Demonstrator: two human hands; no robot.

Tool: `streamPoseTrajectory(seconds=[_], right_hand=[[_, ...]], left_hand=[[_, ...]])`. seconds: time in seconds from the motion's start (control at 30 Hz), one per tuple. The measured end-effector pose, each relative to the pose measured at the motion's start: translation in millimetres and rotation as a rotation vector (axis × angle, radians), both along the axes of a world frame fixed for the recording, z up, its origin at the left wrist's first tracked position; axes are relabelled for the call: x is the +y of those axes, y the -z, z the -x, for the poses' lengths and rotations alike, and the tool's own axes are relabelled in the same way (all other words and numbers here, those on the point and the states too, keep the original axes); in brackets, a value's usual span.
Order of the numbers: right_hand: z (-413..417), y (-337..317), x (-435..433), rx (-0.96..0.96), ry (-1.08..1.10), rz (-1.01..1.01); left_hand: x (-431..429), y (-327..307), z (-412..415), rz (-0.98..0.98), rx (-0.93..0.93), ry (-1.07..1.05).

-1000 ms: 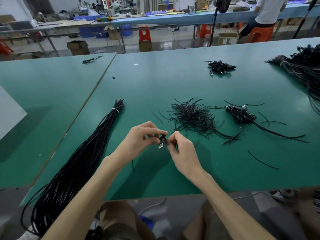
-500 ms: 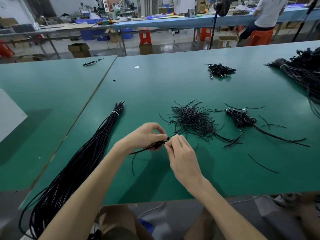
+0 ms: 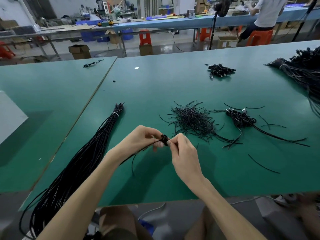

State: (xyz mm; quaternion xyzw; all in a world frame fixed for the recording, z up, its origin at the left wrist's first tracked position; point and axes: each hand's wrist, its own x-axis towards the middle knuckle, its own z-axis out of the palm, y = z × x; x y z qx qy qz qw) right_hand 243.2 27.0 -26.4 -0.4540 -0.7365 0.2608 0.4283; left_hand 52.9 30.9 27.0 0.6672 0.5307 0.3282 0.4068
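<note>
Green workbench (image 3: 173,87) | coiled black cable (image 3: 164,138) above near centre, tail trailing left | left hand (image 3: 142,138) and right hand (image 3: 183,151) both pinch it | twist-tie pile (image 3: 192,118) just beyond | tied cable bundle (image 3: 78,163) at left | finished coils (image 3: 242,118) at right

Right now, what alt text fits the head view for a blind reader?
Two bare hands, left hand and right hand, pinch a small coiled black cable between them above a green worktable. A long tied bundle of black cables lies to the left, a loose pile of short black wire pieces beyond the hands.
</note>
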Motion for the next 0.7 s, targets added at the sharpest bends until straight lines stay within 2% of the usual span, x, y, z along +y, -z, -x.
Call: streamPoseTrajectory(seconds=[0.17, 0.27, 0.33, 0.47, 0.6, 0.7], right_hand=[[1, -1, -2, -0.022, 0.04, -0.094], [1, -1, -4, -0.03, 0.095, -0.21], [3, 0, -4, -0.064, 0.116, -0.292], [3, 2, -5, -0.127, 0.103, -0.376], [4, -1, -6, -0.137, 0.098, -0.368], [4, -2, -6, -0.165, 0.095, -0.361]], left_hand=[[2, -4, -18, -0.152, 0.267, -0.147], [1, -6, -30, -0.134, 0.351, -0.216], [3, -12, -33, -0.052, 0.394, -0.219], [6, -23, -30, 0.187, 0.291, -0.158], [0, -25, -20, 0.206, 0.216, -0.056], [-3, -23, -16, 0.174, 0.203, -0.056]])
